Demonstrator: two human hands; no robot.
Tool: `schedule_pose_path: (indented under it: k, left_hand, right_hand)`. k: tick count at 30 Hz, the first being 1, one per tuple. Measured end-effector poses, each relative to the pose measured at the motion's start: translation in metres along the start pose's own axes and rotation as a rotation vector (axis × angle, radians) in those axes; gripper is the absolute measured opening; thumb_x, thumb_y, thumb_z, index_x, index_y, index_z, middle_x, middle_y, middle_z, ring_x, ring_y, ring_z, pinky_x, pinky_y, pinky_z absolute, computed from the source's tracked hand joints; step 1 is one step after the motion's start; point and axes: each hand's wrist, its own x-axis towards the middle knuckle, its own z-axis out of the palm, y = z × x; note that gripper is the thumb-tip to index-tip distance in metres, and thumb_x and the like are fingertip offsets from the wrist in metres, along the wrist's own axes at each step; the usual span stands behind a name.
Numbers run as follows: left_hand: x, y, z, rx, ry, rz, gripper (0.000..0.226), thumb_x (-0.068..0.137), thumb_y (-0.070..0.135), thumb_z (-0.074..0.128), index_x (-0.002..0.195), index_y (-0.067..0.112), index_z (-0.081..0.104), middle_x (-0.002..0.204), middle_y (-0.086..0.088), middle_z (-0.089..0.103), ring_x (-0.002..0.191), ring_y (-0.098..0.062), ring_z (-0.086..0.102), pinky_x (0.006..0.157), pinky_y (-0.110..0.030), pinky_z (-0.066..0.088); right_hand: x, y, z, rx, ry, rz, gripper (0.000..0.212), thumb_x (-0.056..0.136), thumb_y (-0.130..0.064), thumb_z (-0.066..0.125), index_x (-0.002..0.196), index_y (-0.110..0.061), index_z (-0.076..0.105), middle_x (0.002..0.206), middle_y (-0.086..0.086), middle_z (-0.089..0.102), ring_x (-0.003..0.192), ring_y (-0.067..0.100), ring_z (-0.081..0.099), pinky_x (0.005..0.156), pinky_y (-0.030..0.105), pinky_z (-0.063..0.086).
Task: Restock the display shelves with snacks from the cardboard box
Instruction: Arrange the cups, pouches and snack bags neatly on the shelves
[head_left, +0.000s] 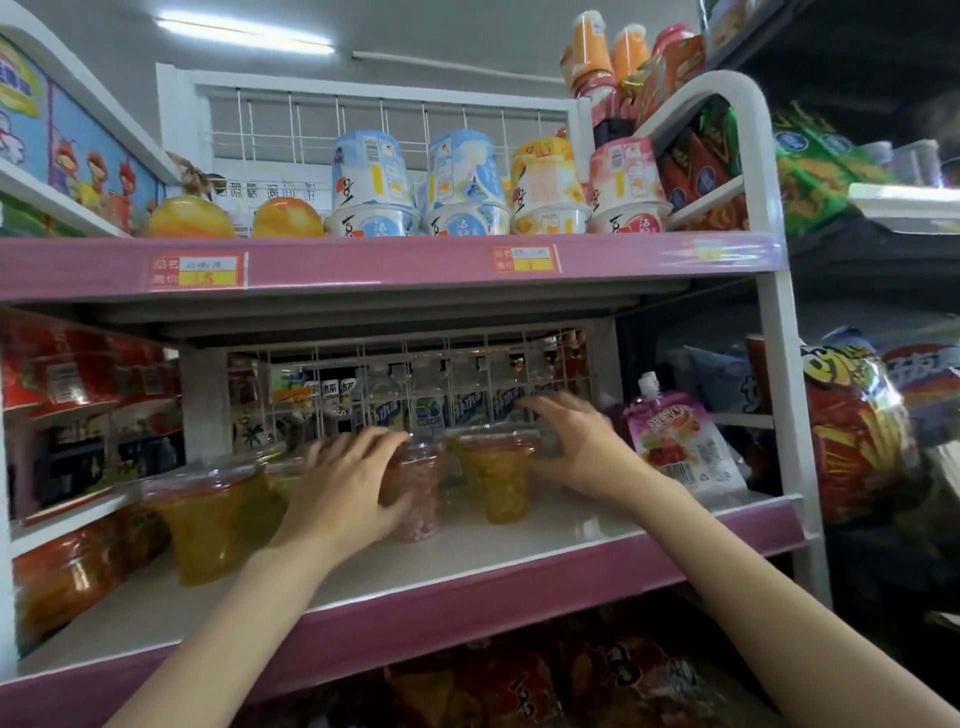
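On the middle shelf (467, 577) of a pink-edged display rack stand clear jelly cups. My left hand (343, 488) curls round a reddish-pink cup (421, 499) near the shelf's middle. Just right of it stands a yellow fruit cup (501, 483); my right hand (582, 447) is at its right side with fingers spread over the rim, blurred. A larger yellow cup (208, 519) stands at the left. The cardboard box is out of view.
The top shelf (395, 265) holds blue, yellow and pink tubs and orange fruit-shaped packs. A pink spouted pouch (680, 441) leans at the middle shelf's right end. A wire grid backs the shelf, bottles behind it. Red snack bags fill the shelf below and both sides.
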Motion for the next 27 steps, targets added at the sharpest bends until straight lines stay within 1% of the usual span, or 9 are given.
schedule_pose_path:
  k: [3, 5, 6, 9, 13, 16, 20, 24, 27]
  left_hand:
    - [0.015, 0.017, -0.001, -0.059, 0.137, 0.086, 0.068, 0.073, 0.065, 0.039, 0.126, 0.023, 0.052, 0.126, 0.002, 0.056, 0.112, -0.023, 0.055, 0.101, -0.044, 0.028]
    - [0.034, 0.037, -0.002, -0.150, 0.005, 0.058, 0.077, 0.070, 0.073, 0.033, 0.132, 0.028, 0.045, 0.134, 0.008, 0.047, 0.121, -0.017, 0.045, 0.106, -0.038, 0.024]
    - [0.045, 0.046, 0.001, -0.172, -0.086, 0.058, 0.075, 0.071, 0.074, 0.038, 0.133, 0.031, 0.042, 0.135, 0.011, 0.044, 0.123, -0.013, 0.041, 0.106, -0.037, 0.025]
    - [0.069, 0.065, 0.012, -0.138, -0.242, 0.092, 0.059, 0.081, 0.054, 0.057, 0.133, 0.033, 0.041, 0.133, 0.013, 0.044, 0.121, -0.010, 0.040, 0.103, -0.036, 0.035]
    - [0.071, 0.068, 0.018, -0.128, -0.264, 0.073, 0.055, 0.083, 0.046, 0.058, 0.133, 0.033, 0.039, 0.131, 0.013, 0.045, 0.120, -0.009, 0.039, 0.101, -0.031, 0.039]
    - [0.071, 0.067, 0.018, -0.148, -0.207, 0.089, 0.050, 0.083, 0.040, 0.062, 0.129, 0.032, 0.044, 0.128, 0.013, 0.047, 0.118, -0.008, 0.040, 0.098, -0.029, 0.040]
    - [0.070, 0.056, 0.015, -0.201, -0.187, 0.100, 0.043, 0.080, 0.026, 0.069, 0.120, 0.029, 0.053, 0.119, 0.011, 0.053, 0.110, -0.009, 0.048, 0.091, -0.026, 0.043]
    - [0.066, 0.059, 0.010, -0.223, -0.223, 0.088, 0.038, 0.082, 0.031, 0.067, 0.117, 0.028, 0.054, 0.115, 0.010, 0.052, 0.105, -0.009, 0.049, 0.090, -0.026, 0.040]
    - [0.065, 0.064, 0.008, -0.264, -0.219, 0.059, 0.035, 0.080, 0.042, 0.067, 0.110, 0.029, 0.056, 0.108, 0.011, 0.053, 0.100, -0.009, 0.051, 0.083, -0.024, 0.039]
  right_hand:
    - [-0.001, 0.026, -0.025, -0.287, 0.039, 0.164, 0.079, 0.079, -0.058, 0.061, 0.143, -0.026, 0.030, 0.148, 0.008, 0.027, 0.139, 0.038, 0.014, 0.111, 0.054, 0.018]
    - [0.005, 0.038, -0.037, -0.434, -0.091, 0.319, 0.086, 0.075, -0.062, 0.062, 0.144, -0.027, 0.024, 0.150, 0.012, 0.017, 0.137, 0.044, 0.010, 0.109, 0.057, 0.016]
    - [0.006, 0.043, -0.041, -0.472, -0.158, 0.393, 0.091, 0.073, -0.062, 0.064, 0.145, -0.026, 0.020, 0.152, 0.013, 0.011, 0.137, 0.046, 0.010, 0.108, 0.058, 0.017]
    - [0.004, 0.051, -0.045, -0.463, -0.198, 0.511, 0.100, 0.075, -0.062, 0.062, 0.146, -0.020, 0.006, 0.152, 0.015, 0.000, 0.134, 0.045, 0.015, 0.103, 0.056, 0.030]
    - [0.004, 0.057, -0.036, -0.449, -0.121, 0.459, 0.095, 0.074, -0.061, 0.064, 0.141, -0.018, 0.014, 0.146, 0.014, 0.009, 0.127, 0.044, 0.024, 0.093, 0.051, 0.043]
    - [0.006, 0.049, -0.039, -0.276, -0.118, 0.347, 0.083, 0.072, -0.050, 0.070, 0.135, -0.022, 0.024, 0.140, 0.014, 0.012, 0.124, 0.045, 0.030, 0.089, 0.048, 0.043]
    - [0.006, 0.041, -0.038, -0.025, -0.106, 0.240, 0.073, 0.070, -0.046, 0.070, 0.128, -0.019, 0.036, 0.128, 0.011, 0.032, 0.113, 0.039, 0.046, 0.090, 0.043, 0.046]
    - [0.001, 0.041, -0.034, -0.073, -0.348, 0.292, 0.084, 0.076, -0.049, 0.067, 0.141, -0.012, 0.030, 0.138, 0.014, 0.044, 0.121, 0.031, 0.047, 0.097, 0.037, 0.044]
    - [-0.005, 0.036, -0.043, -0.166, -0.539, 0.319, 0.077, 0.077, -0.049, 0.068, 0.138, -0.011, 0.037, 0.137, 0.008, 0.048, 0.120, 0.026, 0.049, 0.095, 0.031, 0.043]
